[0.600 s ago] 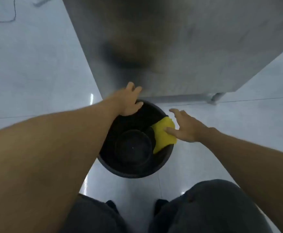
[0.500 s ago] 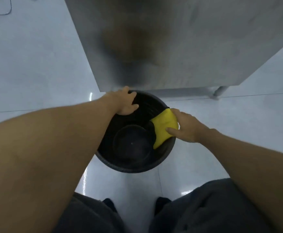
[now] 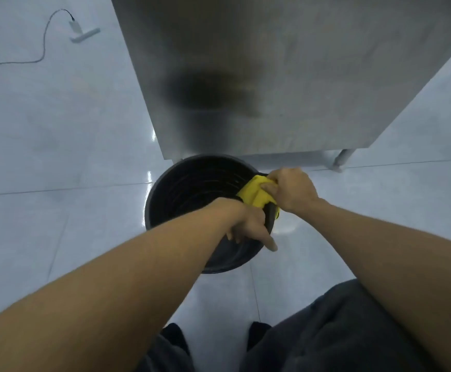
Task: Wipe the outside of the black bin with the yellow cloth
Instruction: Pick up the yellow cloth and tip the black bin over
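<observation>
The round black bin stands open on the pale tiled floor, just in front of a steel table. A yellow cloth is draped over the bin's right rim, partly inside and partly outside. My right hand is closed on the cloth at that rim. My left hand grips the near right rim of the bin, fingers curled inside and the thumb pointing down the outer wall. My left forearm hides the bin's near side.
A steel table top overhangs the bin's far edge, with a table leg at the right. A white device with a black cable lies on the floor far left. My dark-trousered knees are at the bottom.
My left hand moved from the bin's far rim to its near right rim. My right hand closed on the cloth and shifted along the right rim. The view shifted.
</observation>
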